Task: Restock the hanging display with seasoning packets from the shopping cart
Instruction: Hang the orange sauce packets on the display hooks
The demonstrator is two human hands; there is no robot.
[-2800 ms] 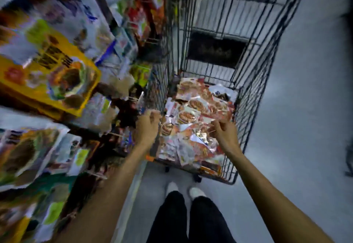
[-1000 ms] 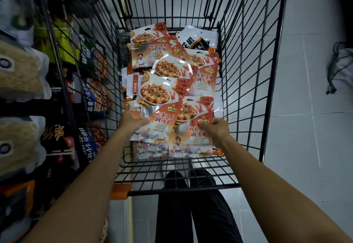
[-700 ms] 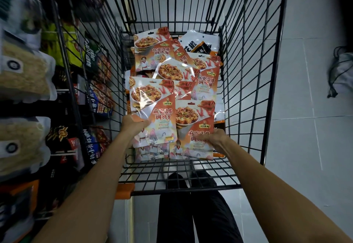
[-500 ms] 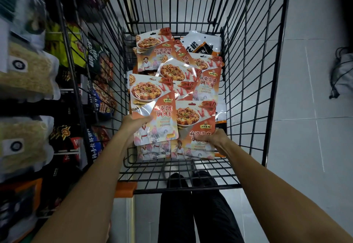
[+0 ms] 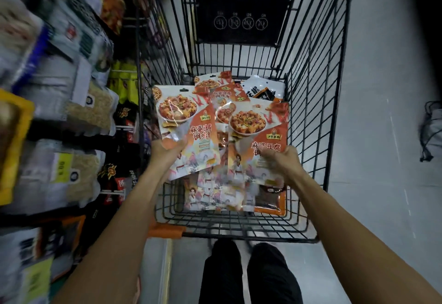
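The left hand (image 5: 167, 151) pinches one seasoning packet (image 5: 189, 121) at its lower left edge, thumb on the printed face. The right hand (image 5: 281, 160) grips a second seasoning packet (image 5: 258, 124) at its lower right, fingers curled over the front. Half a second ago both were held lower, close over the pile of packets (image 5: 215, 193) in the shopping cart (image 5: 311, 102); now they stand raised above it, side by side, with a black packet (image 5: 263, 89) at the pile's far end and the packed shelves (image 5: 79, 102) on the left gone blurred.
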